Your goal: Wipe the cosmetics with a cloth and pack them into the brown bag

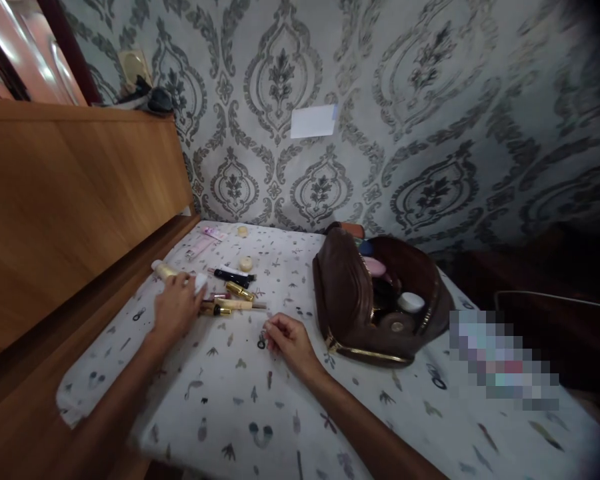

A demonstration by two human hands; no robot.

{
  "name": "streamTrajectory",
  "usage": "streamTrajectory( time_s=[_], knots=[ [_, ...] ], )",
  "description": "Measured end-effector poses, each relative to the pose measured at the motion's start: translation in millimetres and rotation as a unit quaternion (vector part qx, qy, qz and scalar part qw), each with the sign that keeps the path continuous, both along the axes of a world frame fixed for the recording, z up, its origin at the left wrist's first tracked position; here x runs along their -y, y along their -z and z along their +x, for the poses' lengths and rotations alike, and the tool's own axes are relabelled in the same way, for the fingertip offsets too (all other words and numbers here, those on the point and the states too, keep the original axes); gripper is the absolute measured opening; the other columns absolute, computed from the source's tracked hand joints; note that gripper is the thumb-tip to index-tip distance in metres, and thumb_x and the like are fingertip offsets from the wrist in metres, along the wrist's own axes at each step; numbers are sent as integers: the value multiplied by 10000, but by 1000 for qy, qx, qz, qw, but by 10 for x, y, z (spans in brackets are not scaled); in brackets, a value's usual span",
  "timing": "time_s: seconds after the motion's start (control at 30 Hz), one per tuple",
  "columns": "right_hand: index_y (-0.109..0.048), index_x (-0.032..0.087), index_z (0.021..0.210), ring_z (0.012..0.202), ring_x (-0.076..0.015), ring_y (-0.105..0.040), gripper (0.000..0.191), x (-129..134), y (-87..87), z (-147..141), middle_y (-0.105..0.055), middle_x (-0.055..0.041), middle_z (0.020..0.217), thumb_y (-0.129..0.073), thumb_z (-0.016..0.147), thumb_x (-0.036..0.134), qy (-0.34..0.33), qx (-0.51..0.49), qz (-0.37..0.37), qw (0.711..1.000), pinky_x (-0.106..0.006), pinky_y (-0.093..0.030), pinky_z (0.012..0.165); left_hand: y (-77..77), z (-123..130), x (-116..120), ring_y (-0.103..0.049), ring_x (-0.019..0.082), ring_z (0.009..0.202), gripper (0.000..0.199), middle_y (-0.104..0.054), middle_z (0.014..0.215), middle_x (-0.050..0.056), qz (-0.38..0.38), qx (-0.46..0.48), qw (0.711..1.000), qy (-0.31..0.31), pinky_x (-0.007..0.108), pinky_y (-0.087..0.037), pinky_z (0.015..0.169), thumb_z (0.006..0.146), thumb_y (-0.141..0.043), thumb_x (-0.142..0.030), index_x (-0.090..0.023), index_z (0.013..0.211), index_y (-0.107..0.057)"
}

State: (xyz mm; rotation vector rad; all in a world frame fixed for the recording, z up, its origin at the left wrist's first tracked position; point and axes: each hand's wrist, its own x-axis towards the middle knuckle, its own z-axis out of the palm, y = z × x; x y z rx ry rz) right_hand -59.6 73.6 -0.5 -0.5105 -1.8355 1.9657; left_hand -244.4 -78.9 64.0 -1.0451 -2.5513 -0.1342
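Observation:
My left hand [176,305] is closed round a small white item [200,283] above the left side of the patterned white cloth [220,393]. Beside it lie a pale yellow tube [164,269], a black tube [233,277], a gold tube [240,291] and a cream-coloured stick [235,305]. My right hand [287,340] is low over the cloth to the right of these, fingers curled with thumb and fingertips together; whether anything is between them is too small to tell. An open brown bag [343,293] holding a pink item [375,267] and a white-lidded jar [411,303] stands further right.
Pink tubes [200,247] and two small round cream jars [245,264] lie toward the back. A wooden cabinet [80,187] borders the left, and a patterned wall [320,67] rises behind. Something pixelated [505,363] is right of the bag.

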Motion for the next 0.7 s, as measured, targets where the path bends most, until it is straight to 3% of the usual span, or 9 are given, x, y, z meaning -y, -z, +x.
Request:
streamTrajectory(
  time_s=[0.17,0.33,0.4,0.47,0.57,0.63,0.7],
  knots=[
    [-541,181,682,447,-76,-440,368,12,24,11,-521,43,523,-618,786,526,3,6,26,1000,-199,-355,446,130,-211,202,-560,362,1076,525,-606,1181,185,-58,111,990,-70,432,-489,747,967,-255,-484,-160,1277,-529],
    [-536,175,684,463,-71,-443,254,50,-12,60,-499,47,522,-551,840,375,-4,8,70,998,-190,-355,462,84,-159,208,-609,339,1006,447,-635,1078,158,-14,105,992,-66,387,-465,710,952,-279,-465,-165,1133,-556],
    [-565,171,736,513,-79,-481,173,98,-56,92,-525,38,575,-537,847,301,7,-3,99,995,-191,-385,497,16,-37,174,-615,312,971,393,-635,1041,137,28,75,996,-26,361,-454,703,942,-298,-456,-178,1043,-556],
    [-611,172,896,638,-97,-552,111,166,-114,127,-608,0,770,-551,830,239,19,-28,138,990,-200,-438,561,-38,155,97,-620,285,915,354,-635,980,113,62,64,995,39,341,-449,693,931,-306,-465,-199,946,-539],
    [-556,207,1193,835,-132,-595,420,270,-204,184,-586,-63,1136,-578,777,151,19,-71,192,979,-248,-502,683,-57,541,-105,-622,270,836,317,-634,871,80,94,73,982,146,346,-453,715,915,-325,-477,-220,896,-510],
    [-539,208,1223,920,-165,-584,507,311,-245,236,-575,-69,1158,-585,731,96,32,-76,227,970,-297,-512,786,-38,806,-267,-621,272,837,282,-633,845,75,102,80,968,214,356,-454,738,903,-353,-465,-225,892,-501],
    [-578,196,1126,960,-196,-567,450,318,-256,304,-598,-60,1079,-592,694,68,74,-59,253,963,-340,-494,867,-14,1027,-414,-616,268,794,254,-624,805,66,102,105,955,258,358,-452,704,890,-369,-457,-235,844,-484]
  ],
)
